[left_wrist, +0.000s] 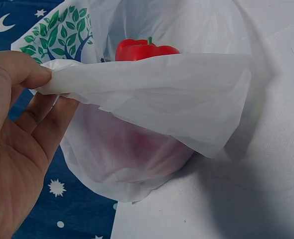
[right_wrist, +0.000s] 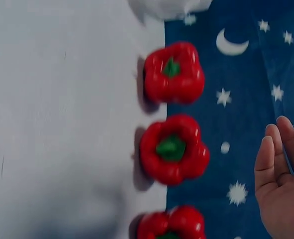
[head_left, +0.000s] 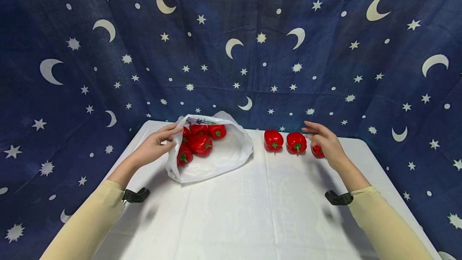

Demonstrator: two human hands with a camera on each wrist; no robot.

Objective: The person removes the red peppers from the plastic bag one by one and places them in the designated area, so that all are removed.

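A white plastic bag (head_left: 231,153) lies on its side with its mouth toward me, and several red bell peppers (head_left: 200,145) are inside. My left hand (head_left: 156,144) pinches the left edge of the bag's mouth between thumb and fingers; the left wrist view shows the folded rim (left_wrist: 152,77) and one pepper (left_wrist: 142,50) above it. To the right, three red bell peppers stand in a row: a left one (head_left: 273,140), a middle one (head_left: 296,143) and a right one (head_left: 318,150). Above the right pepper, partly hiding it, hovers my right hand (head_left: 326,143), fingers extended and holding nothing.
A white cloth (head_left: 231,220) covers the table. Behind it hangs a dark blue curtain (head_left: 216,59) with moons and stars, close to the table's back edge. The bag stands left of the pepper row, with a gap between them.
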